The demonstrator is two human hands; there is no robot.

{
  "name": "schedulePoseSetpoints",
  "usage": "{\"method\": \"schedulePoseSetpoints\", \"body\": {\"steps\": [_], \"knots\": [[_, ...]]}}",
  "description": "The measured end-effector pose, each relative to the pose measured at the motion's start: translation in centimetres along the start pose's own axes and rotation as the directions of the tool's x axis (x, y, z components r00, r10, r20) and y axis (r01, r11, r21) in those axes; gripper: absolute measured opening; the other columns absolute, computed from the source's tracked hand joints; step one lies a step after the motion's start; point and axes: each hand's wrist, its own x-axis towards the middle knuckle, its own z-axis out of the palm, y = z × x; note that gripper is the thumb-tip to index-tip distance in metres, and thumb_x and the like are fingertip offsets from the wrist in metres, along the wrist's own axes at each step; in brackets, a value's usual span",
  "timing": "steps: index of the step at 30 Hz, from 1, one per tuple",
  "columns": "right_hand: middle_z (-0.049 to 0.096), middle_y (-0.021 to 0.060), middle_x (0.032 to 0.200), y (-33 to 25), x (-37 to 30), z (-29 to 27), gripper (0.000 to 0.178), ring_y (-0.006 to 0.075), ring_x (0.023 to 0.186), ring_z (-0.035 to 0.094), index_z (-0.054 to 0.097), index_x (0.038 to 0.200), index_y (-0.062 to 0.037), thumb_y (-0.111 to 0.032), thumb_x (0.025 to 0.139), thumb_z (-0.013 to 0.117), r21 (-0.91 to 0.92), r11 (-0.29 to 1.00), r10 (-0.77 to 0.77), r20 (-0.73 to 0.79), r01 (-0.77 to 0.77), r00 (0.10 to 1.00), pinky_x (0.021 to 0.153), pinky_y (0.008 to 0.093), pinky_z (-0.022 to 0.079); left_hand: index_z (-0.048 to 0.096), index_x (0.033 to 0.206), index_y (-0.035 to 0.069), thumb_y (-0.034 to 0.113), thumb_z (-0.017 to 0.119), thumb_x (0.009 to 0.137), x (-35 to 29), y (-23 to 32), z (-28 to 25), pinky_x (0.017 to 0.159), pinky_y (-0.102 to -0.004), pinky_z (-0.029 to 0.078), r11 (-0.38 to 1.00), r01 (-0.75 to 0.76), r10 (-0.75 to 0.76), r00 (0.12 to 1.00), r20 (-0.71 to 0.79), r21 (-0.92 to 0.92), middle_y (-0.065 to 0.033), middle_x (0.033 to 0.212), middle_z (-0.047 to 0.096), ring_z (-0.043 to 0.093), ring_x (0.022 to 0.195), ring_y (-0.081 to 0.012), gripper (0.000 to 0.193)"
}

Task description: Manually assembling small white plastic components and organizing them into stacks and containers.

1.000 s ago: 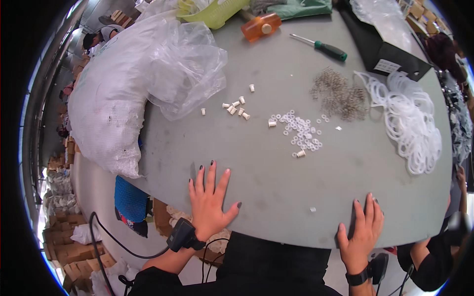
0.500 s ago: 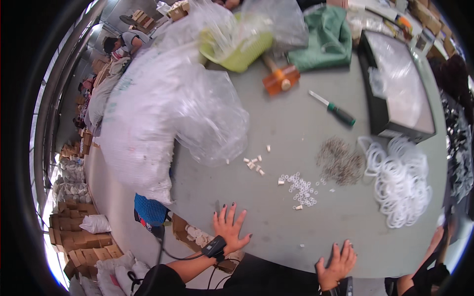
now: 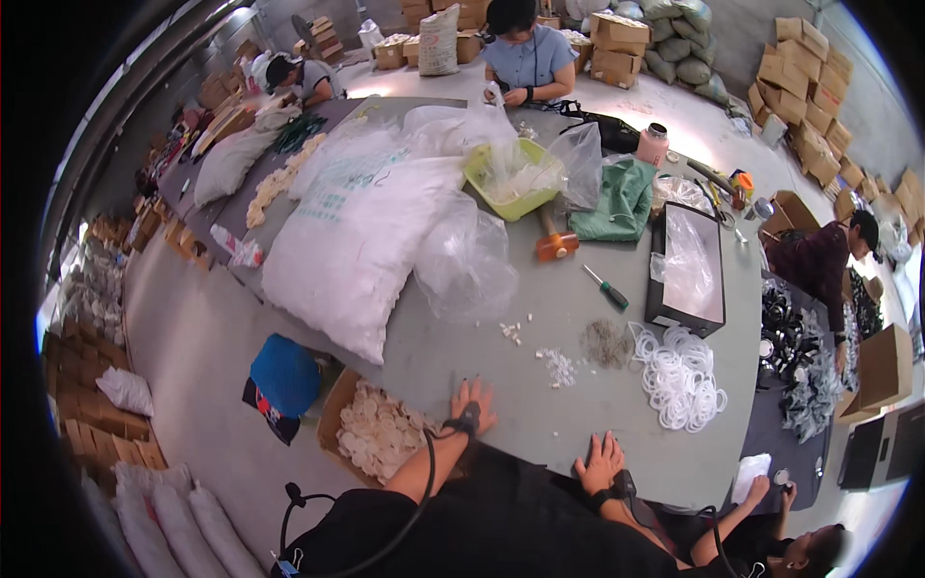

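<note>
Compared with the earlier frames, the view takes in more of the far side: a co-worker in a blue shirt (image 3: 532, 65) and a whole pink bottle (image 3: 652, 145) now show. The left hand (image 3: 472, 403) and right hand (image 3: 601, 463) remain palm down at the near edge of the tabletop (image 3: 665, 467), fingers spread, both holding nothing. Beyond them, well apart from both, lie the small white washers (image 3: 556, 368), in one loose patch unchanged in position; short white plugs (image 3: 511, 333) lie just left. Both are too small to count reliably.

Materials: fine wiry metal pieces (image 3: 607, 343) in one heap; translucent, smooth plastic rings (image 3: 682, 380) in one overlapping pile; one woven white sack (image 3: 347, 255), bulging, with clear film (image 3: 467, 265) beside it. Tools: one green-handled screwdriver (image 3: 605, 287) and one mallet with an amber head (image 3: 557, 246). Containers: one lime-green basket (image 3: 511, 205), one long black box (image 3: 682, 324) with clear plastic inside and, below the tabletop, one carton (image 3: 330, 416) of pale flat discs (image 3: 381, 431).
</note>
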Motion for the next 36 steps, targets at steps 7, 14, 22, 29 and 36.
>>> {"method": "schedulePoseSetpoints", "body": {"steps": [7, 14, 22, 29, 36], "knots": [[0.027, 0.0185, 0.142, 3.8, 0.4, -1.9, 0.077, 0.0378, 0.125, 0.029, 0.041, 0.13, -0.0146, -0.037, 0.065, 0.074, -0.019, 0.946, -0.317, 0.151, 0.323, 0.936, 0.101, 0.0479, 0.027, 0.036, 0.136, 0.016, 0.036, 0.059, 0.076, -5.1, -2.0, 5.6, 0.103, -0.0452, 0.032, 0.972, 0.195, -0.212, 0.969, -0.127, -0.135, -0.0149, 0.144, 0.027, 0.031, 0.127, -0.0392, 0.067], [0.026, 0.019, 0.143, 7.5, -3.0, -6.4, 0.083, 0.0383, 0.131, 0.026, 0.032, 0.137, -0.0143, -0.03, 0.068, 0.075, -0.115, 0.855, -0.426, 0.399, 0.505, 0.812, 0.104, 0.0485, 0.025, 0.06, 0.109, 0.004, 0.031, 0.059, 0.074, -24.3, -6.7, 22.9, 0.091, -0.0423, 0.043, 0.676, 0.609, -0.614, 0.777, 0.14, -0.415, -0.0201, 0.113, 0.058, 0.052, 0.108, -0.0354, 0.044], [0.022, 0.0233, 0.143, 10.2, -3.0, -5.4, 0.087, 0.044, 0.13, 0.024, 0.028, 0.139, -0.0099, -0.021, 0.066, 0.075, -0.152, 0.817, -0.477, 0.364, 0.557, 0.8, 0.106, 0.0453, 0.029, 0.062, 0.095, -0.005, 0.039, 0.047, 0.078, -51.6, -0.5, 33.1, 0.089, -0.042, 0.044, 0.117, 0.938, -0.807, 0.281, 0.519, -0.325, -0.0284, 0.099, 0.06, 0.057, 0.1, -0.0384, 0.05], [0.023, 0.0243, 0.143, 11.1, -3.6, -4.3, 0.088, 0.0449, 0.13, 0.023, 0.028, 0.139, -0.0092, -0.021, 0.066, 0.075, -0.174, 0.794, -0.497, 0.364, 0.582, 0.788, 0.106, 0.0455, 0.029, 0.064, 0.083, 0.007, 0.027, 0.053, 0.082, -56.8, 2.0, 39.9, 0.074, -0.0422, 0.05, 0.625, 0.674, -0.532, 0.737, 0.417, -0.394, -0.0161, 0.088, 0.065, 0.062, 0.085, -0.0319, 0.022], [0.022, 0.0252, 0.143, 10.2, -4.1, -4.3, 0.087, 0.0449, 0.131, 0.021, 0.029, 0.137, -0.0042, -0.016, 0.065, 0.074, -0.099, 0.764, -0.565, 0.376, 0.638, 0.734, 0.108, 0.0451, 0.026, 0.062, 0.089, 0.005, 0.031, 0.044, 0.086, -61.2, -7.8, 43.9, 0.077, -0.0454, 0.046, 0.669, 0.617, -0.582, 0.782, 0.224, -0.414, -0.0175, 0.09, 0.062, 0.057, 0.09, -0.0342, 0.032]]}}
